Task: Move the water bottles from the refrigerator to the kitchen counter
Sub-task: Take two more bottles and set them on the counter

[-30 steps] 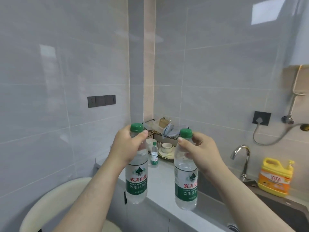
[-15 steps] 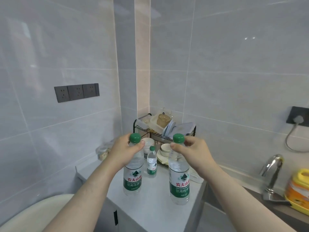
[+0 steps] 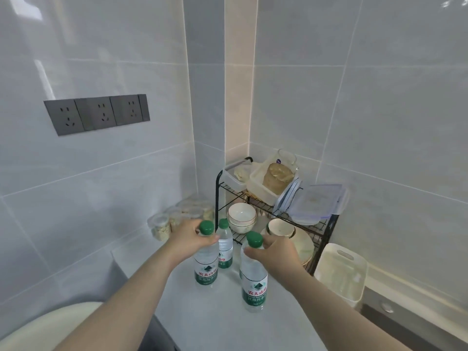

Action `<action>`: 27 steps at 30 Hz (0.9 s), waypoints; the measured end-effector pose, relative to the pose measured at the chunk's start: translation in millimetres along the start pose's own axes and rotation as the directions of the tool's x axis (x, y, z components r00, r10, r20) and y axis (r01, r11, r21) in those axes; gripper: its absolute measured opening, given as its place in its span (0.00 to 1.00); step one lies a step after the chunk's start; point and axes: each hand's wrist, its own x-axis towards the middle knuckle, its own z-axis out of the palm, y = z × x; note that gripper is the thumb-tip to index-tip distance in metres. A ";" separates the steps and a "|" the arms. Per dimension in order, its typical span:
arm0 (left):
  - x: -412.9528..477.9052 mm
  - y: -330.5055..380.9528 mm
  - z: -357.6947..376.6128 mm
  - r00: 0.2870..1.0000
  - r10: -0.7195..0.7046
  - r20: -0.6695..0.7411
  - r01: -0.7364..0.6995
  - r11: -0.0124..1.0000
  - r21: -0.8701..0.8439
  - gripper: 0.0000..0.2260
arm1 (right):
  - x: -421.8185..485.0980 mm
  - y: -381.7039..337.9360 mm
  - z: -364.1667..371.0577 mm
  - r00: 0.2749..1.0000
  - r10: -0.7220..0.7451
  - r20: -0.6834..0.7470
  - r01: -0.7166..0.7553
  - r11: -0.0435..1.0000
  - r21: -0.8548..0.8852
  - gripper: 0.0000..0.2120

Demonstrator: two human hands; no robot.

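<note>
Your counter (image 3: 215, 325) is a pale grey top running into the tiled corner. In the far corner a black wire rack (image 3: 217, 196) stands on it. Against the left wall, just left of the rack, sits a cluster of clear jars (image 3: 160, 226). A white bin (image 3: 340, 274) stands at the right edge, just beside the rack. Three green-capped bottles are upright in the middle: the small bottle (image 3: 225, 245) farthest, near the rack's foot, the left bottle (image 3: 206, 267) just in front of it, and the right bottle (image 3: 254, 282) nearest you.
</note>
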 end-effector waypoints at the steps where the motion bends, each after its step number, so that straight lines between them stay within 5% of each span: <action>1: 10.3 -9.8 2.0 1.000 -0.004 0.018 0.004 1.000 0.007 0.07 | 8.5 6.7 9.9 0.999 0.033 -0.005 -0.033 0.999 0.010 0.06; 4: 40.4 -38.4 8.4 0.994 0.001 0.110 -0.007 0.999 0.051 0.07 | 28.7 26.2 37.6 0.992 0.122 -0.027 -0.121 0.993 0.016 0.12; 11: 85.2 -87.0 17.8 0.985 -0.020 0.170 0.006 0.996 0.085 0.08 | 43.8 60.8 73.4 0.975 0.172 -0.137 -0.179 0.983 -0.039 0.06; 20: 95.1 -114.7 43.4 0.964 -0.071 0.255 0.056 0.996 0.067 0.12 | 43.5 74.0 99.1 0.964 0.200 -0.173 -0.202 0.979 0.004 0.11; 27: 98.9 -114.8 46.2 0.953 -0.144 0.265 0.135 0.990 0.052 0.15 | 46.4 71.3 95.2 0.988 0.123 -0.093 -0.141 0.968 -0.209 0.12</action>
